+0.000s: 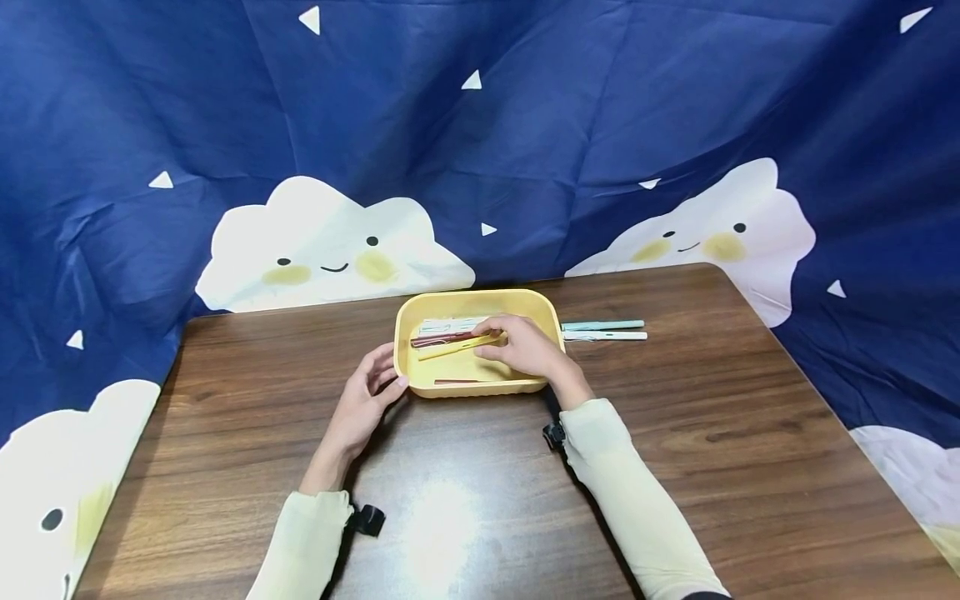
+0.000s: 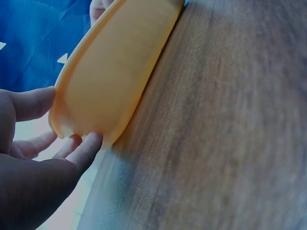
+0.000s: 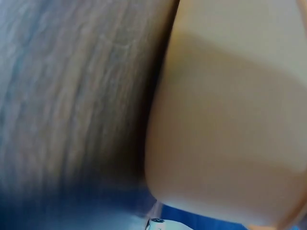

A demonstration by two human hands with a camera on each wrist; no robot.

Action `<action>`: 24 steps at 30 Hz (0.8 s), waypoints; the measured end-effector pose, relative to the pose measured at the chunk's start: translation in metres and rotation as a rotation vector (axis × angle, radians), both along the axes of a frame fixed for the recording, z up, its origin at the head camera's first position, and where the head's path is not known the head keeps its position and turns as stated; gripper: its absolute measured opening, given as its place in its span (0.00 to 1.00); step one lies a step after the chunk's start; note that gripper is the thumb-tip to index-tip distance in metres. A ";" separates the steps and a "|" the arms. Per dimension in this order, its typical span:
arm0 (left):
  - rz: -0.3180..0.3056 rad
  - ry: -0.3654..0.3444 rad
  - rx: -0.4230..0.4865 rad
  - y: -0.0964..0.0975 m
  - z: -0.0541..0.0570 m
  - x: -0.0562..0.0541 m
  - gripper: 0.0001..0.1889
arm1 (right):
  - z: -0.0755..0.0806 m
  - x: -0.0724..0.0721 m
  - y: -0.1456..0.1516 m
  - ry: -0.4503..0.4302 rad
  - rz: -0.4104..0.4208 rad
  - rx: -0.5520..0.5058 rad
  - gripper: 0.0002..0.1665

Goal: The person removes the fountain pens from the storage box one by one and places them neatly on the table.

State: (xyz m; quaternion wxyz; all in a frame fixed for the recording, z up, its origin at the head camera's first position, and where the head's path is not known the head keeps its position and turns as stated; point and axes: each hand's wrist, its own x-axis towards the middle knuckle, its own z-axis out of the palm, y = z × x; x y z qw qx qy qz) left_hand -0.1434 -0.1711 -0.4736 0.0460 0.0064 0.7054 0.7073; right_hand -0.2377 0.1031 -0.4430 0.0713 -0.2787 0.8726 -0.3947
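A yellow plastic basket (image 1: 480,388) sits near the table's back edge. My left hand (image 1: 362,407) holds its left end, thumb at the front corner and fingers at the side; the left wrist view shows these fingertips against the basket wall (image 2: 110,72). Reaching over the front rim, my right hand (image 1: 521,346) pinches a yellow pen (image 1: 450,348) inside. Beside that pen lie dark red pens (image 1: 435,340), with white and pale blue pens (image 1: 450,324) behind. A thin dark red strip (image 1: 455,382) shows by the front wall. Only the basket's outside (image 3: 225,120) fills the right wrist view.
Right of the basket, a teal pen (image 1: 603,325) and a white pen (image 1: 607,336) lie side by side on the brown wooden table (image 1: 712,433). A blue curtain (image 1: 525,125) with smiling clouds hangs behind the table.
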 end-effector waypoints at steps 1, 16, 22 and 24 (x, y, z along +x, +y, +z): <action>0.001 -0.001 -0.001 0.000 0.000 0.000 0.32 | -0.001 -0.001 -0.002 -0.002 0.000 0.003 0.18; 0.000 -0.004 -0.001 0.000 0.001 0.000 0.32 | -0.007 -0.007 -0.013 0.038 -0.020 0.099 0.19; 0.003 -0.011 0.003 0.000 0.001 0.000 0.32 | -0.006 -0.007 -0.013 0.014 -0.017 0.140 0.20; 0.003 -0.010 0.005 0.000 0.000 -0.001 0.32 | -0.006 -0.007 -0.013 -0.004 -0.022 0.156 0.20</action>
